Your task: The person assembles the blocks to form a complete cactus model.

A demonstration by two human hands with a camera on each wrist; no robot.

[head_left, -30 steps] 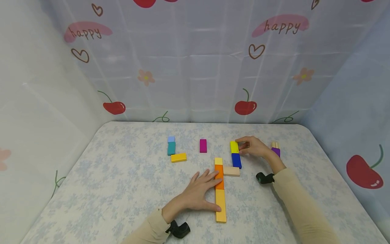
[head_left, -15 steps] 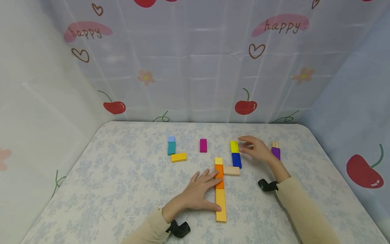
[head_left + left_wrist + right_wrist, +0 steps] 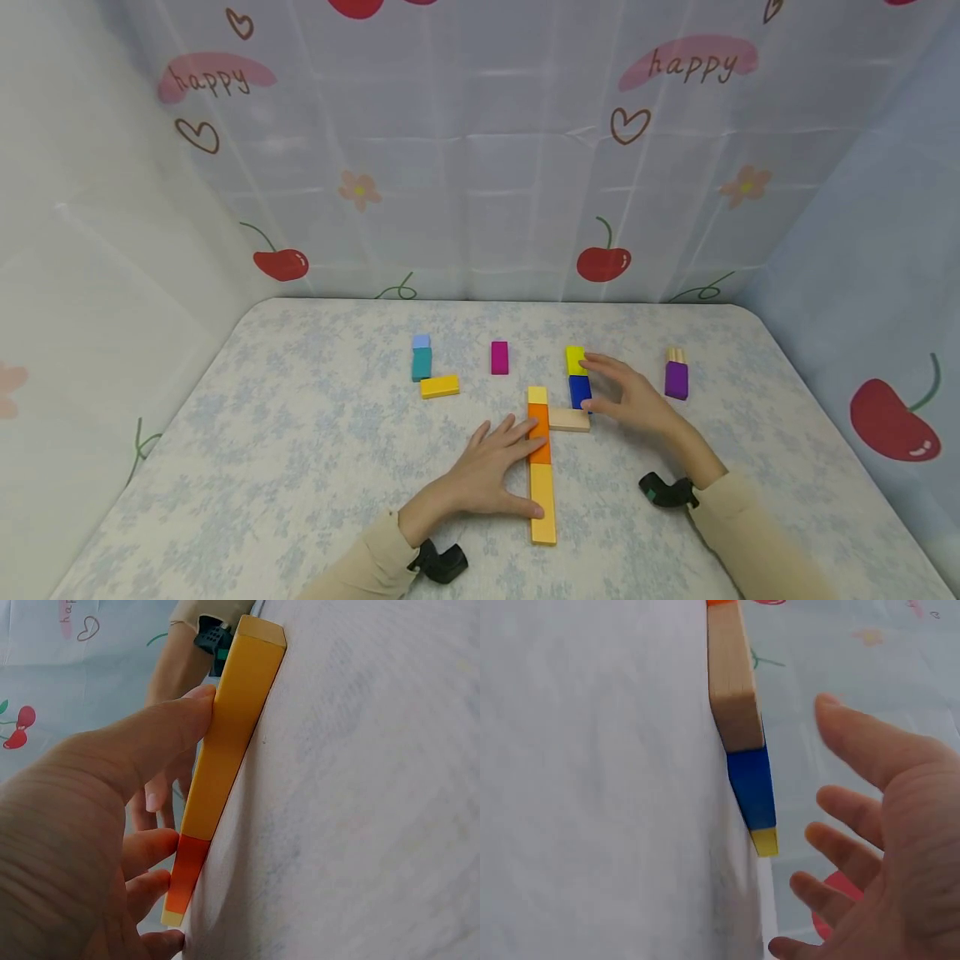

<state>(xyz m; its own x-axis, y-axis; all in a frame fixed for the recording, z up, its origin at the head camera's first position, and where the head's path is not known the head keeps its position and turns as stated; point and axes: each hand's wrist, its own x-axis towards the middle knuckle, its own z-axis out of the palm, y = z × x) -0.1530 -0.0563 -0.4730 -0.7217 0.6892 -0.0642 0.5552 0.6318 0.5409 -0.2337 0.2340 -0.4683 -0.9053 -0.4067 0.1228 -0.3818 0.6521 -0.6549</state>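
Observation:
My left hand (image 3: pixel 487 475) lies spread over a straight column of blocks. Its thumb rests on the long golden-yellow block (image 3: pixel 543 530), and its fingertips touch the orange block (image 3: pixel 541 454) beyond. A pale yellow block (image 3: pixel 537 395) caps the column's far end. From the orange block's right side extends a plain wooden block (image 3: pixel 568 420). Beyond that, a blue block (image 3: pixel 580 390) and a bright yellow block (image 3: pixel 573 358) stand in line. My right hand (image 3: pixel 637 400) hovers beside these two, fingers apart and holding nothing; in the right wrist view, space separates it from the blue block (image 3: pixel 752 787).
At the table's back left lie a light blue block (image 3: pixel 422 341), a teal block (image 3: pixel 422 364) and a yellow block (image 3: pixel 439 386). A magenta block (image 3: pixel 499 357) lies at the back middle. To the right sits a purple block (image 3: pixel 677 380) with pale wooden pieces (image 3: pixel 676 355) behind it.
My right hand has left the side of the bright yellow block, and its thumb has come nearer me, to the blue block's edge. The left hand has stayed put.

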